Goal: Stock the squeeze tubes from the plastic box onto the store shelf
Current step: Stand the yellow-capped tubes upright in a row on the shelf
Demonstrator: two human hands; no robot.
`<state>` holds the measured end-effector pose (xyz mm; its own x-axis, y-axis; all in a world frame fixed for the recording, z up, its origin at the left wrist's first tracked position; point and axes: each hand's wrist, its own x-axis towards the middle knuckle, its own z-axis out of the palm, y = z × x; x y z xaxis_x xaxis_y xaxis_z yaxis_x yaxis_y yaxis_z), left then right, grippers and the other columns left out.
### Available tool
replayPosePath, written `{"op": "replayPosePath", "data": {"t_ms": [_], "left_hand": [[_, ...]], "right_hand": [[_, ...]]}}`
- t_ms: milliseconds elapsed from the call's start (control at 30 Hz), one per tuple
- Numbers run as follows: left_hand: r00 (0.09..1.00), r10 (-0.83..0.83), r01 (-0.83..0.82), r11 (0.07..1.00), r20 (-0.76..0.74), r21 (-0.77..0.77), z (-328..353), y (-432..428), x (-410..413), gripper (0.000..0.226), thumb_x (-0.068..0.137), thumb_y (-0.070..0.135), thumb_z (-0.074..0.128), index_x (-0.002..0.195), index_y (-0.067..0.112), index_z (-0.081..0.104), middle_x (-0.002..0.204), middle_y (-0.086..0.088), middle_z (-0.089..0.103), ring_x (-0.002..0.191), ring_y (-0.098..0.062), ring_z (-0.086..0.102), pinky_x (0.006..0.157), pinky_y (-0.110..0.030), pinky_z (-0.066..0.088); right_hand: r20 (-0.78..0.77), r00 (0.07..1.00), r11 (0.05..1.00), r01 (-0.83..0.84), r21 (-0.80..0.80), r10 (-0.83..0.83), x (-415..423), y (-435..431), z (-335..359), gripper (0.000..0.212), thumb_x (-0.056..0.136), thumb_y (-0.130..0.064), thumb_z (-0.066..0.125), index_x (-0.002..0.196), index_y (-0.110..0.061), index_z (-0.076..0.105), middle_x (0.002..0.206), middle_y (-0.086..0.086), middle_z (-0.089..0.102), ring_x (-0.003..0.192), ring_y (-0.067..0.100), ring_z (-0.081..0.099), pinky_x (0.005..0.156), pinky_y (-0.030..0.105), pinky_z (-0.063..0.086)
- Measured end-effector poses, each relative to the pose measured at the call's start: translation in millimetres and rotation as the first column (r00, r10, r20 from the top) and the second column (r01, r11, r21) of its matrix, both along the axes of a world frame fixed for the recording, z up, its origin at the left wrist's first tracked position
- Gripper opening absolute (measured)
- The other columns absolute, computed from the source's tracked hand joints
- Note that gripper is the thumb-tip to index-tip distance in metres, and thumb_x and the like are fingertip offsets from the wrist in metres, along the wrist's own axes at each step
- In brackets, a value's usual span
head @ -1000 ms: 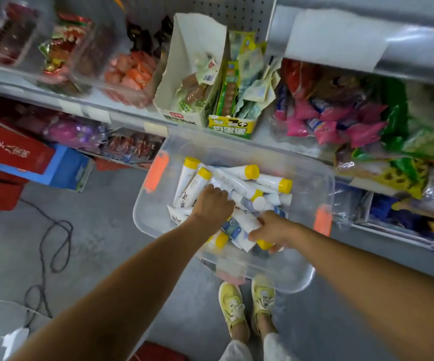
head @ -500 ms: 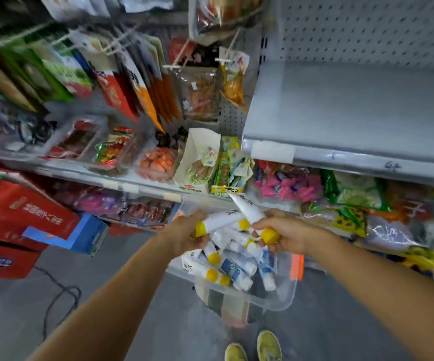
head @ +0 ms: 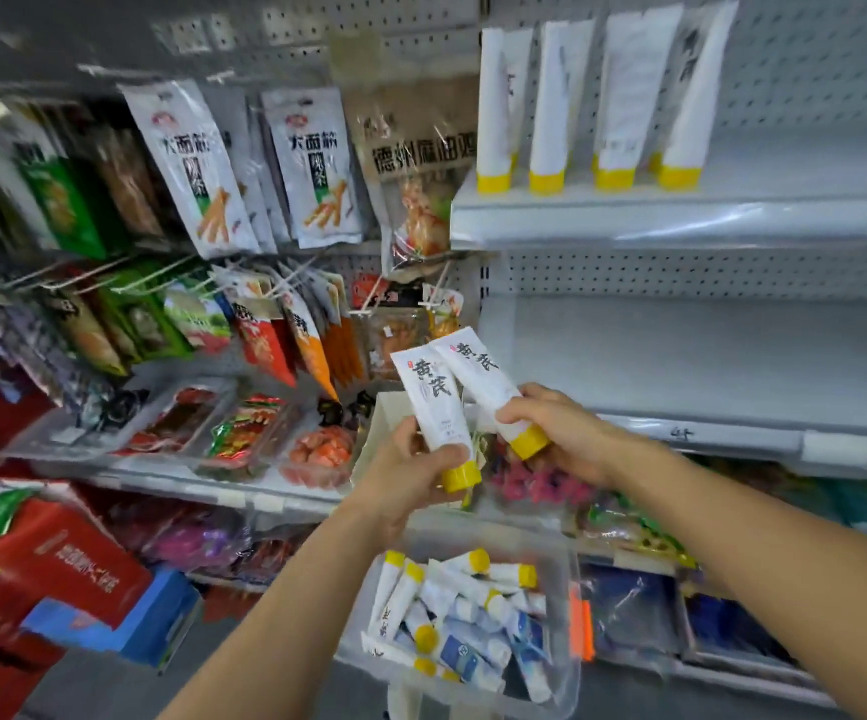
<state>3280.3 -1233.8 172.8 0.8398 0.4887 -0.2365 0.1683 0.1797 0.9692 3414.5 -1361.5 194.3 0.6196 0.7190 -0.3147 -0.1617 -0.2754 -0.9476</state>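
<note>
Fingers (head: pixel 530 407) of my left hand (head: pixel 400 475) and right hand (head: pixel 566 439) clamp low on two white, yellow-capped plastic squeeze tubes (head: pixel 434 397), above the clear plastic box (head: pixel 558 569). Probably light, squashy; hold near cap.

Bare forearms (head: pixel 285 605), left hand (head: pixel 405 475), right hand (head: pixel 571 433)

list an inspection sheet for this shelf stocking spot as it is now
surface: top shelf carries standing tubes, yellow caps down, in a row
job's things: left tube and right tube held up, caps down; loose tubes lie in the plastic box below
clutter: snack bags hang at left; snack trays beneath; red cartons low left
hands: left hand grips left tube; right hand grips right tube near its cap
cables: nothing seen
surroundings: pegboard backs the shelves
</note>
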Motion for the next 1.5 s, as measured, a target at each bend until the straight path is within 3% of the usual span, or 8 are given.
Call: {"op": "replayPosePath", "data": {"t_ms": [100, 200, 367, 500, 733, 1067, 1200, 1500], "left_hand": [[0.995, 0.053, -0.059, 0.996, 0.080, 0.070, 21.3, -9.4, 9.3, 0.039, 0.082, 0.005, 0.071, 0.118, 0.014, 0.056, 0.110, -0.015, 0.066, 0.089, -0.029, 0.069, 0.077, -0.050, 0.059], [0.986, 0.061, -0.083, 0.987, 0.154, 0.136, 47.1, -20.5, 24.2, 0.041, 0.084, 0.008, 0.071, 0.120, 0.017, 0.054, 0.103, -0.003, 0.070, 0.087, -0.023, 0.070, 0.066, -0.035, 0.058], [0.971, -0.008, -0.085, 0.924, 0.240, 0.373, 86.1, -41.4, 61.5, 0.049, 0.081, 0.019, 0.075, 0.123, 0.026, 0.051, 0.112, 0.006, 0.068, 0.098, -0.014, 0.066, 0.080, -0.038, 0.056], [0.949, -0.033, -0.146, 0.837, 0.315, 0.528, 117.5, -63.1, 93.8, 0.046, 0.081, 0.023, 0.075, 0.117, 0.029, 0.047, 0.106, 0.016, 0.061, 0.096, -0.001, 0.059, 0.075, -0.023, 0.050], [0.920, -0.002, -0.238, 0.790, 0.392, 0.565, 156.7, -92.2, 154.8, 0.046, 0.080, 0.024, 0.074, 0.117, 0.021, 0.046, 0.105, 0.009, 0.058, 0.094, -0.011, 0.058, 0.079, -0.032, 0.054], [0.915, 0.069, -0.331, 0.694, 0.398, 0.639, 180.0, -102.8, 212.5, 0.049, 0.078, 0.027, 0.077, 0.113, 0.018, 0.044, 0.106, 0.005, 0.057, 0.095, -0.016, 0.058, 0.084, -0.036, 0.052], [0.923, 0.085, -0.330, 0.674, 0.375, 0.660, 178.5, -103.7, 221.8, 0.049, 0.077, 0.029, 0.077, 0.111, 0.019, 0.043, 0.102, 0.008, 0.056, 0.094, -0.015, 0.058, 0.086, -0.039, 0.052], [0.924, 0.124, -0.345, 0.682, 0.363, 0.645, 178.4, -105.4, 230.5, 0.053, 0.077, 0.030, 0.077, 0.116, 0.019, 0.044, 0.108, 0.006, 0.057, 0.099, -0.016, 0.060, 0.088, -0.038, 0.053]], "right_hand": [[0.029, 0.999, 0.998, -0.028, 0.053, 0.026, 7.7, -8.7, 28.4, 0.018, 0.084, -0.022, 0.053, 0.099, -0.013, 0.052, 0.077, 0.012, 0.051, 0.057, 0.023, 0.049, 0.049, 0.024, 0.032], [0.101, 0.995, 0.995, -0.034, 0.098, 0.024, 16.7, -18.2, 52.7, 0.008, 0.093, -0.012, 0.046, 0.099, -0.012, 0.051, 0.082, 0.014, 0.051, 0.062, 0.023, 0.051, 0.051, 0.027, 0.032], [0.201, 0.979, 0.977, -0.004, 0.213, -0.040, 36.1, -43.4, 92.1, 0.024, 0.089, -0.004, 0.055, 0.110, -0.014, 0.055, 0.099, 0.015, 0.057, 0.079, 0.028, 0.055, 0.056, 0.034, 0.045], [0.310, 0.934, 0.942, 0.068, 0.330, -0.176, 64.3, -75.0, 128.3, 0.040, 0.084, 0.001, 0.062, 0.121, -0.012, 0.053, 0.112, 0.011, 0.065, 0.089, 0.023, 0.062, 0.068, 0.041, 0.055], [0.428, 0.770, 0.848, 0.264, 0.459, -0.472, 133.8, -122.3, 186.1, 0.042, 0.076, -0.003, 0.074, 0.113, -0.013, 0.056, 0.103, 0.001, 0.069, 0.092, 0.017, 0.068, 0.079, 0.037, 0.058], [0.750, 0.522, 0.873, 0.463, 0.150, -0.406, 239.0, -113.6, 191.3, 0.054, 0.068, -0.010, 0.081, 0.111, -0.008, 0.048, 0.107, 0.007, 0.059, 0.098, 0.026, 0.059, 0.083, 0.043, 0.053], [0.781, 0.504, 0.877, 0.467, 0.114, -0.370, 260.8, -102.9, 185.5, 0.053, 0.066, -0.014, 0.081, 0.106, -0.010, 0.046, 0.099, 0.004, 0.055, 0.097, 0.027, 0.058, 0.074, 0.035, 0.048], [0.777, 0.521, 0.884, 0.458, 0.095, -0.353, 288.4, -90.5, 184.2, 0.062, 0.072, -0.015, 0.080, 0.122, -0.005, 0.043, 0.124, 0.012, 0.056, 0.113, 0.030, 0.055, 0.082, 0.036, 0.047]]}}
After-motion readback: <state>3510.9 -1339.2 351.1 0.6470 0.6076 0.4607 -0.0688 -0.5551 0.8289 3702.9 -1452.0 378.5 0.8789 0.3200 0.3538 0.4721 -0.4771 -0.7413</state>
